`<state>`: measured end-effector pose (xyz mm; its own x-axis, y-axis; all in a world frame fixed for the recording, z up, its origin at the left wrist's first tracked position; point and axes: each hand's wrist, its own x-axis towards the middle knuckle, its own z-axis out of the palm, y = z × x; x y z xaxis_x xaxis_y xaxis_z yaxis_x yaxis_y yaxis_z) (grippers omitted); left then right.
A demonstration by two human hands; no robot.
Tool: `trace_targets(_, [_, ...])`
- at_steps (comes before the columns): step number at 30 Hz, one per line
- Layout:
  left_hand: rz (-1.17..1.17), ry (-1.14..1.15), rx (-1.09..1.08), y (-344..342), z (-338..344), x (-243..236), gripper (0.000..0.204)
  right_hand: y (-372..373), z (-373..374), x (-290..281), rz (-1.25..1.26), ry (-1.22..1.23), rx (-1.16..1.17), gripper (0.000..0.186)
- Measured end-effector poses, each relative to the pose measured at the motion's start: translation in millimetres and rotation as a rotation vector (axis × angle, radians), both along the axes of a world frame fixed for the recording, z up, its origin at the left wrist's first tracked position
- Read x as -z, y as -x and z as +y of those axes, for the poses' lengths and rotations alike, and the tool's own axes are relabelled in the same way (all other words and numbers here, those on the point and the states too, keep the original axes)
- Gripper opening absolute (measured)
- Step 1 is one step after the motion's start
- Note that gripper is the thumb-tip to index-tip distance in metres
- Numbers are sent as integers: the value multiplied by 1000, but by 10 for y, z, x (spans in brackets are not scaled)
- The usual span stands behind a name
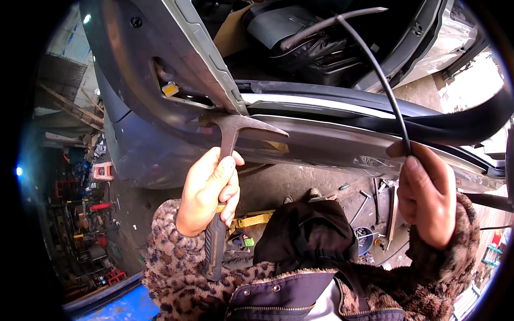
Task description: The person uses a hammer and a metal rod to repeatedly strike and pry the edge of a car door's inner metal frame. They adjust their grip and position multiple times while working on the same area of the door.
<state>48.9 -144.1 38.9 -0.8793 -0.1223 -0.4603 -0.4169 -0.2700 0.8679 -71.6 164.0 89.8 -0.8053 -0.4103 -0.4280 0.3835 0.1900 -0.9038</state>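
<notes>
My left hand [206,195] is wrapped around a hammer [231,136], gripping it high up near the head. The hammer has a flat face on one side, a long pointed spike on the other, and a black grip that hangs below the hand. Its head is in front of the grey car body [316,139], just under the pillar; whether it touches cannot be told. My right hand [428,195] closes on a thin dark metal rod [383,75] that slants up and left across the door opening. A thicker curved crosspiece sits at the rod's upper end.
Black rubber door seal [466,123] hangs loose at the right. Inside the car lies a dark bag [284,32]. Wrenches and other tools [377,206] lie on the floor by my feet, near a blue bowl [364,241]. Cluttered shelving and a red-and-white stool [101,171] stand left.
</notes>
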Motion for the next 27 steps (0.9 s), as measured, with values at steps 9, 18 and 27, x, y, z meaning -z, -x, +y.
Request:
trace_targets(9, [13, -7, 5, 8, 7, -8, 25, -35, -69, 3, 107, -120, 12, 25])
trace_targets(18, [5, 0, 12, 12, -23, -10, 25, -238, -104, 168, 270, -119, -165, 29])
trace_targets(27, [-1, 29, 11, 1, -40, -7, 26, -206, -99, 20, 280, -206, -345, 25])
